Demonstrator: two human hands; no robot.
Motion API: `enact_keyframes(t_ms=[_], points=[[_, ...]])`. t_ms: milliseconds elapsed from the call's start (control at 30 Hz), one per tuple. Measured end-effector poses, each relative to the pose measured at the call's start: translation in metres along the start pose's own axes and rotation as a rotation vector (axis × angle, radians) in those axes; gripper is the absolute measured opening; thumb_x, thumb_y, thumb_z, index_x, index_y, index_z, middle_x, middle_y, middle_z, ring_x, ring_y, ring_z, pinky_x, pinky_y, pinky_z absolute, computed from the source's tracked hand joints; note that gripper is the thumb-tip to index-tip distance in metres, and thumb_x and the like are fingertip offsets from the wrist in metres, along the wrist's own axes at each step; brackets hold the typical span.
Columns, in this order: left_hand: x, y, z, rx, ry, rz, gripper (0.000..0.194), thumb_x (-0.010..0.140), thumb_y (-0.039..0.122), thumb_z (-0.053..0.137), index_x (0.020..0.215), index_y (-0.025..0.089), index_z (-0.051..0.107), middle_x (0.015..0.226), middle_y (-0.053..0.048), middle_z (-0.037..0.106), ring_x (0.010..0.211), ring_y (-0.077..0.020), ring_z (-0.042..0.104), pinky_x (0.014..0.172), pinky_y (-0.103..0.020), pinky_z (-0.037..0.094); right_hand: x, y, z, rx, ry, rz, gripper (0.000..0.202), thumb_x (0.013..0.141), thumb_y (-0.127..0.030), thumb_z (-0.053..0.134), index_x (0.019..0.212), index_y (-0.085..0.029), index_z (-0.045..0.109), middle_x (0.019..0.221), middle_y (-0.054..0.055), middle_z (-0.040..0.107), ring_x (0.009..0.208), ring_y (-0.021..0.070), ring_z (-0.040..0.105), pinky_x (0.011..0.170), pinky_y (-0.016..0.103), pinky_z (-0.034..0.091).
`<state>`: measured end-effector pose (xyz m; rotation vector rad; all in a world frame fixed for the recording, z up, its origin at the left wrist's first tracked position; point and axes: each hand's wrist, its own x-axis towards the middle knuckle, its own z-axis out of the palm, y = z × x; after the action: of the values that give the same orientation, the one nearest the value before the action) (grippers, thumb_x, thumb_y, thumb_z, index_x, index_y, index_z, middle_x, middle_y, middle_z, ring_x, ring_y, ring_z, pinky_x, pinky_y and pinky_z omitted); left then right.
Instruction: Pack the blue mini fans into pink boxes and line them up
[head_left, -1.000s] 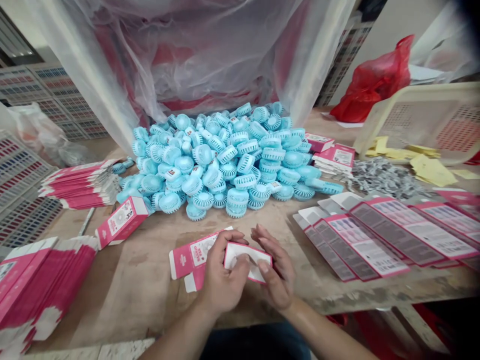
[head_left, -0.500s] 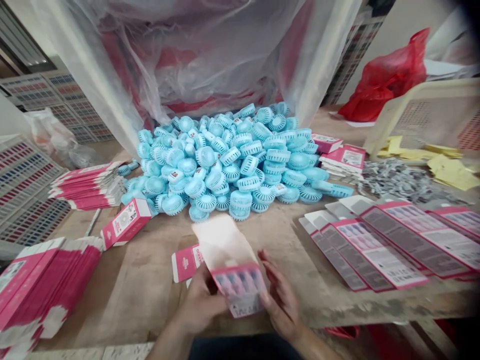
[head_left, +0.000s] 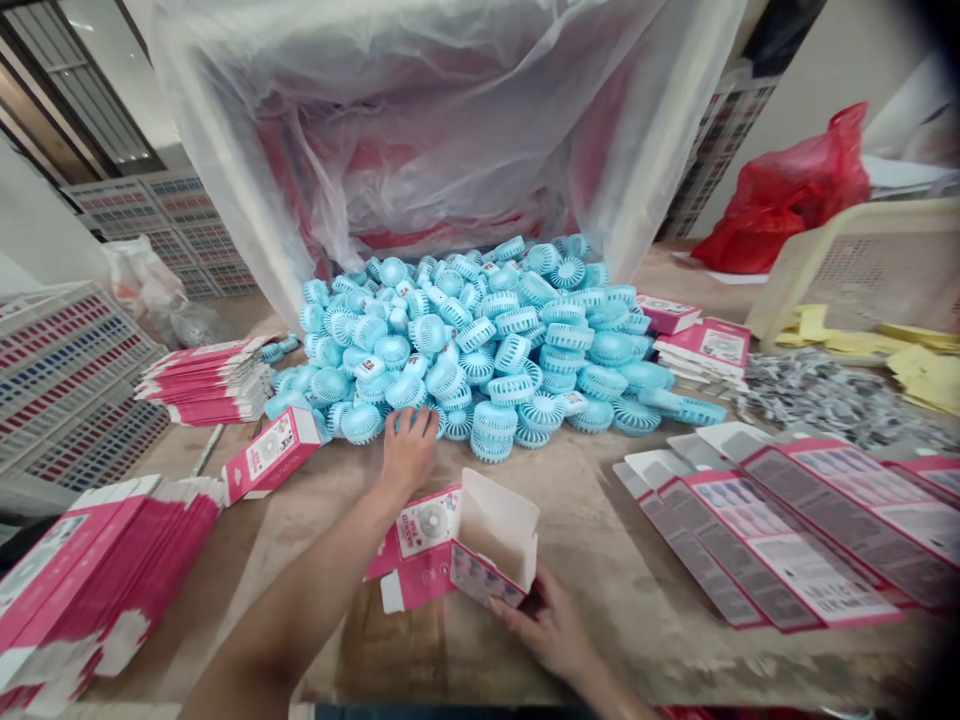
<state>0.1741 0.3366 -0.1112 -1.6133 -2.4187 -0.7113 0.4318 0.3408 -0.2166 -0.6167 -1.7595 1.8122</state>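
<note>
"Why does the left arm stretch so far forward?"

"For reach, I think: the left hand [head_left: 409,450] is palm down at the front of the blue fans [head_left: 476,335], fingertips bent over them. Whether it grips one, I can't tell."

"And the white-lined box [head_left: 480,575]?"

"Right of that forearm, mouth upward. The right hand [head_left: 551,625] pinches its near corner between thumb and fingers, probably for steadiness, forearm slanting in from lower right."

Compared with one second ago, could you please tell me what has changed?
The left hand let go of the box and moved forward to the blue fans; the right hand keeps hold, the open end now showing. The cartons at right stayed put.
</note>
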Motion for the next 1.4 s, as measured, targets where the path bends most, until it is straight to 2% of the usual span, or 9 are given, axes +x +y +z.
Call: enact_keyframes(t_ms=[200,300,500,633,800,933,1033,1233,1400], points=[[-0.009,-0.003,-0.052,-0.153,0.344,-0.052,0.035,0.081,0.033,0.064,0.112,0.017,0.063,0.107,-0.012,0.068,0.102,-0.029,0.062,0.091,-0.046,0.048,0.001,-0.003,0.0,0.034,0.01,0.05,0.063,0.07,-0.053,0.08,0.12,-0.019,0.062,0.114,0.017,0.071,0.105,0.0333,0.068,0.093,0.048,0.055],[-0.03,0.009,-0.085,-0.761,0.642,-0.164,0.046,0.081,0.037,0.068,0.122,0.024,0.053,0.109,-0.006,0.064,0.091,-0.0203,0.064,0.077,-0.034,0.054,0.003,-0.005,-0.001,0.075,-0.051,0.061,0.065,0.071,-0.052,0.08,0.124,-0.02,0.06,0.116,0.016,0.071,0.106,0.033,0.068,0.094,0.049,0.054],[-0.058,0.059,-0.094,-1.431,0.019,-0.123,0.056,0.066,0.03,0.085,0.114,0.027,0.057,0.103,-0.003,0.065,0.09,-0.0208,0.066,0.076,-0.033,0.057,0.002,-0.003,-0.002,0.017,-0.011,0.082,0.066,0.066,-0.052,0.083,0.119,-0.02,0.062,0.114,0.016,0.071,0.106,0.0344,0.068,0.095,0.053,0.052],[-0.048,0.068,-0.096,-1.095,-0.261,0.046,0.057,0.061,0.036,0.089,0.108,0.021,0.06,0.107,-0.007,0.063,0.098,-0.0259,0.063,0.081,-0.038,0.054,0.002,-0.004,-0.002,0.002,-0.028,0.04,0.063,0.069,-0.052,0.081,0.12,-0.02,0.062,0.115,0.015,0.071,0.106,0.0322,0.067,0.095,0.051,0.052],[-0.051,0.064,-0.107,-0.586,-0.26,0.386,0.072,0.082,0.036,0.072,0.144,0.032,0.037,0.121,-0.009,0.062,0.11,-0.0273,0.057,0.098,-0.047,0.043,0.004,-0.014,0.0,-0.005,-0.057,0.006,0.064,0.069,-0.052,0.082,0.12,-0.021,0.062,0.111,0.012,0.072,0.103,0.0301,0.068,0.092,0.047,0.055],[-0.059,0.067,-0.112,-0.384,-0.361,0.536,0.037,0.094,0.028,0.056,0.131,0.031,0.056,0.112,-0.007,0.065,0.107,-0.0237,0.058,0.098,-0.042,0.042,0.005,-0.021,-0.001,-0.014,-0.073,0.0,0.06,0.073,-0.053,0.079,0.12,-0.022,0.062,0.11,0.009,0.072,0.099,0.0281,0.069,0.087,0.042,0.057],[-0.071,0.059,-0.106,-0.363,-0.316,0.488,0.022,0.088,0.038,0.065,0.105,0.026,0.071,0.111,-0.009,0.063,0.109,-0.0267,0.058,0.102,-0.046,0.04,0.005,-0.023,0.002,-0.026,-0.103,-0.006,0.056,0.073,-0.053,0.078,0.116,-0.021,0.064,0.107,0.008,0.072,0.095,0.027,0.069,0.084,0.039,0.057],[-0.085,0.046,-0.069,-0.711,-0.429,-0.1,0.081,0.061,0.043,0.087,0.132,0.023,0.053,0.128,-0.013,0.06,0.115,-0.0344,0.058,0.096,-0.049,0.048,0.001,-0.051,-0.011,-0.23,-0.176,-0.013,0.054,0.08,-0.051,0.072,0.123,-0.021,0.061,0.113,0.01,0.072,0.1,0.0292,0.069,0.088,0.041,0.057],[-0.027,0.134,0.007,-1.21,-0.489,-0.343,0.041,0.075,0.035,0.076,0.108,0.016,0.06,0.103,-0.01,0.07,0.096,-0.0268,0.065,0.086,-0.04,0.052,-0.012,-0.13,-0.109,-0.89,-0.065,-0.204,0.032,0.093,-0.042,0.055,0.113,-0.021,0.069,0.095,0.01,0.076,0.079,0.0244,0.073,0.068,0.034,0.061]])
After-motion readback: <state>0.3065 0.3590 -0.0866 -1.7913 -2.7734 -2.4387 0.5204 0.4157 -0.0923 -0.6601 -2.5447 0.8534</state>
